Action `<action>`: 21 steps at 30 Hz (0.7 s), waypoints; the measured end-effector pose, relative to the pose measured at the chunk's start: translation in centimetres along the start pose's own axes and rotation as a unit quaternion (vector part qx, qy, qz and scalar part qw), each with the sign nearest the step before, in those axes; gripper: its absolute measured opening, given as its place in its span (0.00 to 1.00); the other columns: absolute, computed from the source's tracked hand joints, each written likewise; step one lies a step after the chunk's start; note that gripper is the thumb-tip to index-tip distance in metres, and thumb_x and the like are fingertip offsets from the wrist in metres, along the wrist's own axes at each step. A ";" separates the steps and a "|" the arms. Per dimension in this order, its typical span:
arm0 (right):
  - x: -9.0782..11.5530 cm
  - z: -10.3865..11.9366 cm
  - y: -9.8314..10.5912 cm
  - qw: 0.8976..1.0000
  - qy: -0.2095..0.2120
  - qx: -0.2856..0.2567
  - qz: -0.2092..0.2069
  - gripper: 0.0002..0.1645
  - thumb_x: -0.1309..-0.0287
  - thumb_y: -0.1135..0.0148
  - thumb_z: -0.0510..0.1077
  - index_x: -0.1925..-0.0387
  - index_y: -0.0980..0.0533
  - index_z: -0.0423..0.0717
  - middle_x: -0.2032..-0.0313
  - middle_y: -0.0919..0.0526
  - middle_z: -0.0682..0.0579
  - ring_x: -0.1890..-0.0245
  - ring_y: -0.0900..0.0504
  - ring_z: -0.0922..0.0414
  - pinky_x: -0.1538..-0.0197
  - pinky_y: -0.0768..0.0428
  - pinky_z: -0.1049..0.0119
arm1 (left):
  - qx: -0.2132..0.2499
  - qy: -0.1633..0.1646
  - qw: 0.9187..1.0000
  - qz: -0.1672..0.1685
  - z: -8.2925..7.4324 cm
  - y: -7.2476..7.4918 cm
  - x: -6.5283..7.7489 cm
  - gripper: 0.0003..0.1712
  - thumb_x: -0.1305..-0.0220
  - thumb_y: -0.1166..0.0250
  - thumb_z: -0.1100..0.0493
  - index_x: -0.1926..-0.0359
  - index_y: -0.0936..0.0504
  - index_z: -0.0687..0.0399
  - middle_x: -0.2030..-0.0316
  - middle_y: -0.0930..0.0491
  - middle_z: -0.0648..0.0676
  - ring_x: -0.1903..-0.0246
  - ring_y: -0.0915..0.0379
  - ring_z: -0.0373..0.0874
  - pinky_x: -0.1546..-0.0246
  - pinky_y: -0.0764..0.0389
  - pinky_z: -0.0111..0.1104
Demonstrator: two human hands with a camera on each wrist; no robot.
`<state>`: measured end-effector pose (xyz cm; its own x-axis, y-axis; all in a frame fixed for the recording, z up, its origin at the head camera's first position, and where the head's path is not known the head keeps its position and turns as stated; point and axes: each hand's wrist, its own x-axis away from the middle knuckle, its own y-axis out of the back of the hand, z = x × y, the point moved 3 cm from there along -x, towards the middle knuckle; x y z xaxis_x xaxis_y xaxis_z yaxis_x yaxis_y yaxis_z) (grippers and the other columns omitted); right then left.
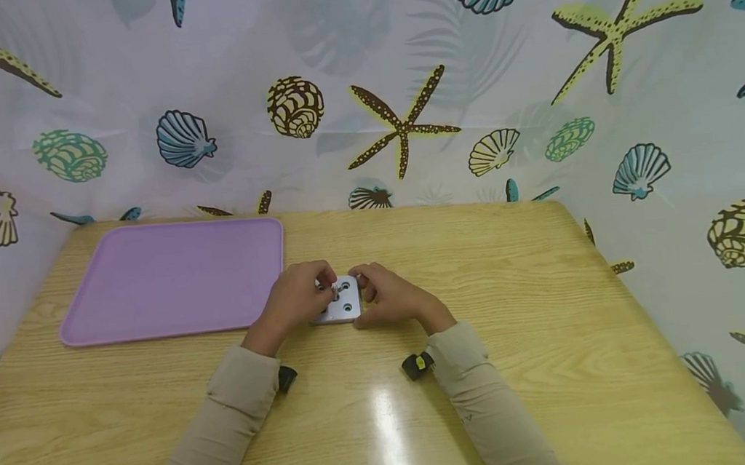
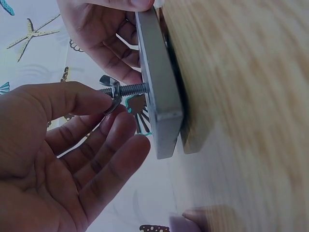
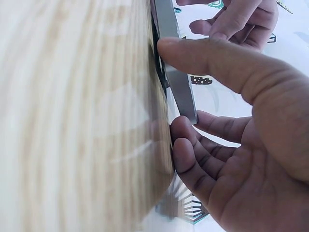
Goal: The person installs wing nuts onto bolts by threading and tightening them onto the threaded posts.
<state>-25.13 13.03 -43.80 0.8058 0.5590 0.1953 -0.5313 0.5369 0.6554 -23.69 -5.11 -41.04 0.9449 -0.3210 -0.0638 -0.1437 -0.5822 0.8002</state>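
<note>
Metal plate [image 1: 339, 313], silver and drilled with holes, lay on the table [image 1: 481, 275], just right of the lilac tray [image 1: 179, 277]. Left hand [image 1: 294, 295] pinched the wing nut [image 2: 116, 90] between thumb and fingertips, other fingers loosely bent; right hand [image 1: 393, 294] gripped the plate's right side, thumb on the near edge, fingers at the far corner. Done so far: threaded bolt [image 2: 133, 90] stood up from the plate with the nut on its thread. Bare thread showed between nut and plate, so the work looked partway; nut wasn't against the plate. Couldn't tell if it was being tightened or loosened. Near right hole looked unfilled. Left hand covered part of the plate in the head view, so the left holes were hard to read. Bolt's lower end was hidden; whatever lay in the dark gap underneath, unclear.
</note>
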 end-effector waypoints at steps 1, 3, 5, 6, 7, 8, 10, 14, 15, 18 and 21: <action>0.0 0.0 0.0 1.000 0.000 0.000 0.001 0.51 0.53 0.21 0.42 0.30 0.38 0.41 0.47 0.29 0.47 0.51 0.27 0.54 0.47 0.25 0.63 | -0.001 0.000 1.000 0.000 0.0 0.0 0.0 0.06 0.41 0.35 0.63 0.62 0.16 0.55 0.65 0.13 0.52 0.67 0.21 0.43 0.65 0.23 0.37; 0.1 0.0 0.0 1.000 0.001 -0.001 0.000 0.51 0.53 0.21 0.42 0.30 0.38 0.41 0.47 0.29 0.47 0.51 0.27 0.54 0.47 0.25 0.63 | 0.000 0.001 1.000 0.001 0.0 -0.1 0.0 0.06 0.41 0.36 0.63 0.62 0.16 0.55 0.65 0.13 0.52 0.67 0.21 0.43 0.65 0.22 0.37; 0.1 0.1 0.0 1.000 0.002 -0.001 -0.001 0.51 0.54 0.21 0.42 0.30 0.38 0.41 0.47 0.29 0.47 0.52 0.27 0.54 0.47 0.25 0.63 | -0.001 0.002 1.000 0.001 0.1 -0.2 0.0 0.06 0.41 0.36 0.63 0.62 0.16 0.55 0.65 0.13 0.52 0.67 0.20 0.43 0.65 0.22 0.37; 0.1 0.0 0.0 1.000 0.002 0.000 -0.002 0.51 0.54 0.21 0.42 0.30 0.38 0.41 0.47 0.29 0.47 0.52 0.27 0.55 0.47 0.25 0.63 | -0.002 0.002 1.000 0.002 0.1 -0.2 0.0 0.06 0.41 0.35 0.62 0.62 0.16 0.55 0.65 0.13 0.52 0.67 0.20 0.43 0.64 0.22 0.37; 0.1 0.0 0.0 1.000 0.003 0.001 -0.003 0.51 0.54 0.21 0.42 0.31 0.38 0.41 0.48 0.29 0.47 0.52 0.27 0.55 0.47 0.25 0.63 | -0.003 0.003 1.000 0.002 0.1 -0.2 0.0 0.06 0.41 0.35 0.62 0.62 0.16 0.55 0.65 0.13 0.52 0.67 0.20 0.44 0.64 0.22 0.37; 0.0 0.0 0.0 1.000 0.004 0.001 -0.003 0.51 0.54 0.21 0.42 0.31 0.38 0.40 0.48 0.29 0.47 0.52 0.27 0.55 0.47 0.25 0.63 | -0.005 0.003 1.000 0.003 0.1 -0.2 -0.1 0.06 0.41 0.35 0.62 0.62 0.16 0.55 0.65 0.13 0.52 0.66 0.20 0.44 0.64 0.21 0.37; 0.0 -0.1 0.0 1.000 0.002 0.003 -0.003 0.51 0.54 0.21 0.42 0.30 0.38 0.41 0.47 0.29 0.47 0.52 0.27 0.55 0.47 0.25 0.63 | -0.009 0.004 1.000 0.003 0.1 -0.3 -0.1 0.06 0.41 0.35 0.62 0.62 0.16 0.54 0.65 0.13 0.52 0.66 0.20 0.44 0.64 0.21 0.38; 0.0 -0.2 -0.1 1.000 -0.002 0.009 -0.002 0.51 0.53 0.21 0.43 0.30 0.38 0.41 0.47 0.30 0.47 0.51 0.27 0.55 0.47 0.25 0.63 | -0.015 0.002 1.000 0.004 0.1 -0.3 -0.1 0.05 0.42 0.35 0.63 0.63 0.16 0.54 0.65 0.13 0.52 0.65 0.19 0.45 0.63 0.21 0.39; 0.0 -0.2 -0.2 1.000 -0.004 0.010 -0.002 0.51 0.53 0.21 0.43 0.30 0.38 0.41 0.47 0.30 0.47 0.51 0.27 0.55 0.47 0.25 0.63 | -0.015 0.002 1.000 0.004 0.1 -0.3 -0.1 0.05 0.42 0.35 0.63 0.63 0.16 0.54 0.65 0.13 0.52 0.64 0.19 0.45 0.63 0.21 0.39; 0.0 -0.1 -0.2 1.000 -0.003 0.012 -0.003 0.51 0.53 0.21 0.43 0.30 0.38 0.41 0.47 0.30 0.47 0.52 0.27 0.55 0.47 0.25 0.63 | -0.014 0.001 1.000 0.004 0.1 -0.3 0.0 0.05 0.42 0.35 0.63 0.63 0.16 0.55 0.65 0.13 0.53 0.65 0.19 0.45 0.64 0.21 0.39; 0.0 -0.2 -0.1 1.000 -0.001 0.012 -0.004 0.51 0.53 0.21 0.43 0.30 0.38 0.41 0.48 0.30 0.48 0.52 0.28 0.55 0.48 0.25 0.63 | -0.011 0.001 1.000 0.001 0.1 -0.3 0.0 0.05 0.41 0.35 0.63 0.63 0.16 0.55 0.65 0.13 0.53 0.65 0.19 0.45 0.64 0.21 0.39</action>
<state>-25.12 13.06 -44.04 0.8107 0.5530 0.1923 -0.5184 0.5253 0.6747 -23.69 -5.05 -41.33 0.9450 -0.3211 -0.0617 -0.1388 -0.5647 0.8135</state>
